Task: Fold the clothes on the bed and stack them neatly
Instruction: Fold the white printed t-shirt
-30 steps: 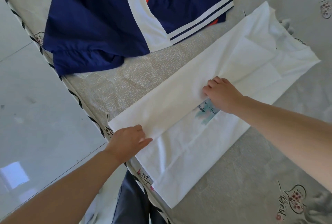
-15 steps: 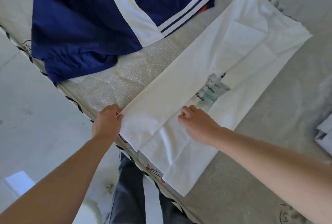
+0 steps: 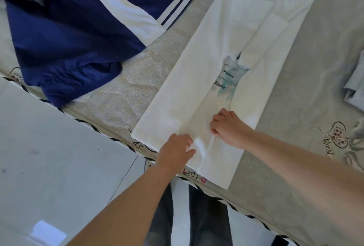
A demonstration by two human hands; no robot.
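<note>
Navy jacket (image 3: 65, 44) and pale garment (image 3: 354, 88) edge-cropped

A: What carries everything here?

B: A bed covered by a grey sheet with small printed flower emblems (image 3: 307, 80); its edge has a dark striped trim and meets a pale tiled floor (image 3: 55, 157).

A: What lies directly on it?

B: A long white T-shirt folded into a narrow strip, with a teal print and lettering (image 3: 199, 80), reaching the near edge. Just beside it lies a crumpled navy garment with white stripes and orange patches (image 3: 65, 38). A pale grey cloth (image 3: 354, 84) sits at the right border.
</note>
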